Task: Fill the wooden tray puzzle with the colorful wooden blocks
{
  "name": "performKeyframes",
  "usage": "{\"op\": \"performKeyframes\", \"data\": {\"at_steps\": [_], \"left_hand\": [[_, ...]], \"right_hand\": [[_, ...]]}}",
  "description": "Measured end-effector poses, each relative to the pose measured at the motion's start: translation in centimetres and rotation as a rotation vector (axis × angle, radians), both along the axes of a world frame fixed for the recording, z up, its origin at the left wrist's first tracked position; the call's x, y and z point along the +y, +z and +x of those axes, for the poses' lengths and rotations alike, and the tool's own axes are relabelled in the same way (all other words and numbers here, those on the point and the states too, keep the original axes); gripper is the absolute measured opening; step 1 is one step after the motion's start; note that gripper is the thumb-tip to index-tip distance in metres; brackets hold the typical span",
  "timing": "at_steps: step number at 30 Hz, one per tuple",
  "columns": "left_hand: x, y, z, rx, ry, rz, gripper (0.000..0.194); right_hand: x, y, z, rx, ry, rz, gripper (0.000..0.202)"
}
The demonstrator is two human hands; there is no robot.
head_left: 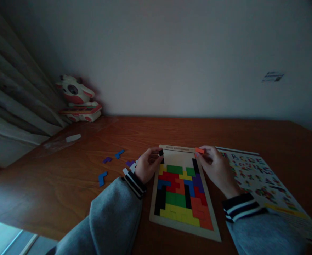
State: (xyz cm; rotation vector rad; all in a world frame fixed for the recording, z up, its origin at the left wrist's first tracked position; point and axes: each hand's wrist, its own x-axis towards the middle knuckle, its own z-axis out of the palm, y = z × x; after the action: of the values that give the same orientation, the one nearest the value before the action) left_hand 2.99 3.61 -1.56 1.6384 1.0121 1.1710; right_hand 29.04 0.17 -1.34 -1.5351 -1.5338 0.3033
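Where the right grip (216, 167) pinches, an orange piece (199, 150) juts out leftward.

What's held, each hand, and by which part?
Left hand: black piece, by its left side. Right hand: orange piece, between thumb and fingers; exact contact spots unclear.

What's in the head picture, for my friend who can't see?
The left hand holds a black piece, the right hand an orange piece, at a partly filled puzzle board. Loose pieces lie left of it, a printed sheet right.
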Motion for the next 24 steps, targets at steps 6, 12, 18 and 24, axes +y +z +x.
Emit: {"op": "performKeyframes", "data": {"at_steps": [6, 12, 18, 24], "left_hand": [[-0.1, 0.1, 0.1, -0.03, -0.02, -0.023, 0.038], [-0.2, 0.2, 0.1, -0.024, -0.025, -0.02, 0.038], [-0.1, 0.0, 0.1, -0.013, -0.028, -0.017, 0.038], [-0.2, 0.2, 0.2, 0.002, -0.038, -0.029, 0.036]], "right_hand": [[-0.1, 0.4, -0.3, -0.033, 0.005, 0.046, 0.039], [-0.1, 0.3, -0.3, -0.096, 0.053, 0.049, 0.041], [0.2, -0.4, -0.2, -0.198, 0.079, 0.086, 0.022], [0.8, -1.1, -0.4, -0.344, 0.14, 0.114, 0.024]]}}
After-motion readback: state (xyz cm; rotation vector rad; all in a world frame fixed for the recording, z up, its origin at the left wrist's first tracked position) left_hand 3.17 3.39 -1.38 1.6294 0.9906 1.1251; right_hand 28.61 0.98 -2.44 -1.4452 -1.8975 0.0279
